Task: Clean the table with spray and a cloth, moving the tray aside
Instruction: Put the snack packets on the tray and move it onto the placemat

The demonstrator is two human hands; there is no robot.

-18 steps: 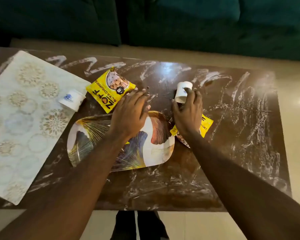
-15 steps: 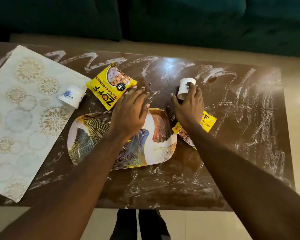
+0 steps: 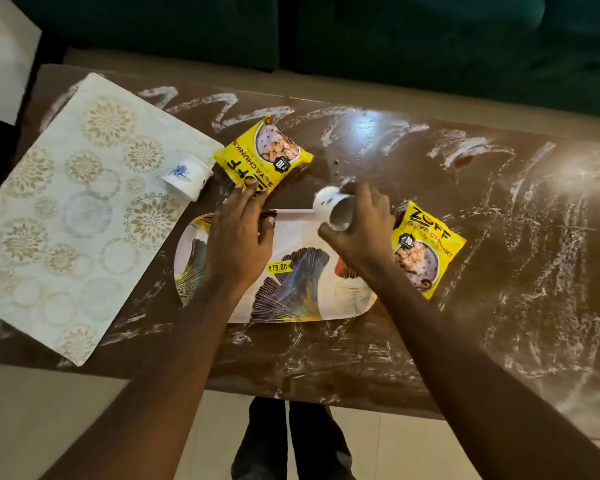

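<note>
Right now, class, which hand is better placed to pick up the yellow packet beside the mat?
Probably the left hand: its fingertips are at that packet's near edge, while the right hand grips a cup above the tray.

Dim, slightly blurred — glare on table [image 3: 371, 130]

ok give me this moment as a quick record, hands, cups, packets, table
left hand: open over the tray, fingertips at left packet's near edge
right hand: holds white cup, tilted, above tray's far edge
second cup: on its side at placemat edge
right packet: flat, right of tray
table: brown, streaked with white smears
</note>
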